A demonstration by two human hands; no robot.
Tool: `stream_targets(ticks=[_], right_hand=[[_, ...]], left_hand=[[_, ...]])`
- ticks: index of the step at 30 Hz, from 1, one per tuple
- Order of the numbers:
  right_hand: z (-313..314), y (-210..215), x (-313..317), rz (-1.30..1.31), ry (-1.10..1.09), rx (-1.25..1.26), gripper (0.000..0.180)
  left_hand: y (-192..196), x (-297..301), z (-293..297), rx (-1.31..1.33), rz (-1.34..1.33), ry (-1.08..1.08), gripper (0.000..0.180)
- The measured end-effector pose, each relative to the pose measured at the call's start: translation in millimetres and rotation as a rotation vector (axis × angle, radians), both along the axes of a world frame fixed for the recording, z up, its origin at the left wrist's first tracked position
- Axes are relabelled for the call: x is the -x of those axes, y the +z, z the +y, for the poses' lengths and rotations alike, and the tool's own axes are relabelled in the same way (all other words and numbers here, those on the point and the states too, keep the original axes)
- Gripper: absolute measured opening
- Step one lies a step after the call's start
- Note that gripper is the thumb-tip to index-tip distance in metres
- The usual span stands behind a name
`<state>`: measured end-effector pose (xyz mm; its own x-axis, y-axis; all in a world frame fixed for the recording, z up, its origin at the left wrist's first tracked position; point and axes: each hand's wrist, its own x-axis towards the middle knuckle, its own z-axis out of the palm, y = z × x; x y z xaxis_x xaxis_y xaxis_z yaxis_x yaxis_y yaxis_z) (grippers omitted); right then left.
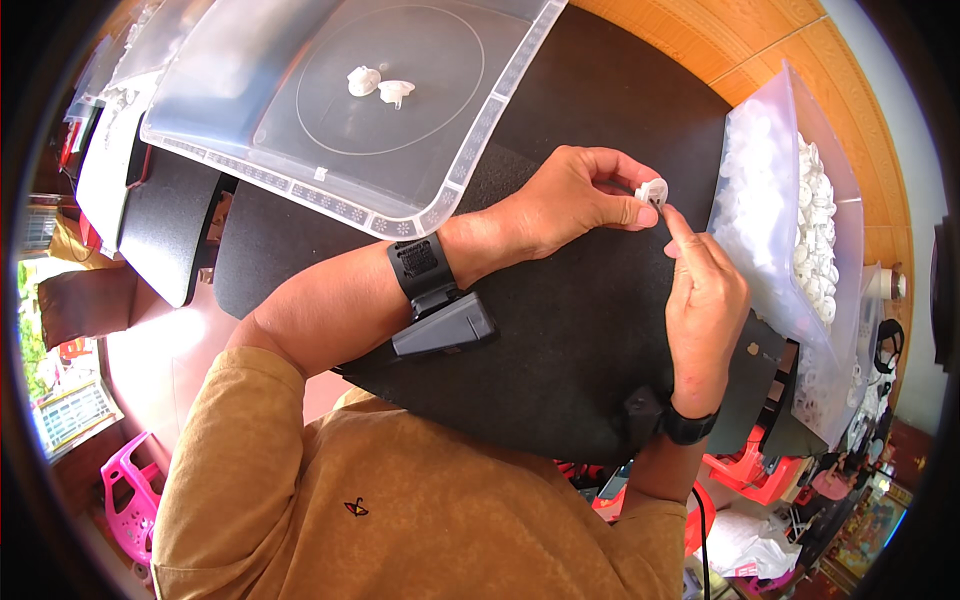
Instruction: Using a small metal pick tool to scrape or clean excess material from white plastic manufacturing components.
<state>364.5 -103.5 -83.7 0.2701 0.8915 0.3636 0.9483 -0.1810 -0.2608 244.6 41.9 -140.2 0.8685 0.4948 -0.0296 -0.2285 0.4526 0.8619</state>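
Observation:
Above the black table (pixel 560 330), my left hand (pixel 590 195) pinches a small round white plastic piece (pixel 652 191) between thumb and fingers. My right hand (pixel 705 280) is closed, its index fingertip reaching to the lower edge of that piece. A tiny dark spot shows at the piece beside this fingertip; I cannot tell what it is. Whatever the curled right fingers hold, if anything, is hidden. Two similar white pieces (pixel 378 86) lie in a large clear plastic bin (pixel 375 222) at the far left.
A translucent bin (pixel 755 190) heaped with white plastic pieces (pixel 815 230) stands to the right of my hands. Black wrist straps (pixel 422 265) sit on both arms, the left with a dark box (pixel 445 325). A pink stool (pixel 130 500) stands at the lower left.

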Motion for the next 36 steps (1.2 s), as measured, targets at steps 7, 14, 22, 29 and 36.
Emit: stream_targets(ticks=[7, 14, 22, 29, 36], right_hand=[[-2.0, 2.6, 5.1, -0.071, -0.028, 0.023, 0.034], [-2.5, 3.3, 1.2, -0.054, -0.032, -0.014, 0.036], [0.4, -0.5, 5.9, -0.118, -0.051, 0.003, 0.037], [0.2, 0.1, 10.1, -0.151, -0.062, 0.059, 0.037], [-5.0, 7.6, -3.2, 0.315, -0.004, -0.006, 0.016]], left_hand=[[2.7, 0.8, -0.1, -0.094, 0.053, 0.000, 0.035], [2.0, -0.6, 1.2, -0.111, 0.043, 0.016, 0.035], [5.0, 0.4, -0.3, -0.169, 0.062, 0.021, 0.033], [8.9, 2.1, -0.7, -0.248, 0.126, 0.043, 0.032], [3.1, 0.7, 0.5, -0.193, 0.048, 0.007, 0.033]])
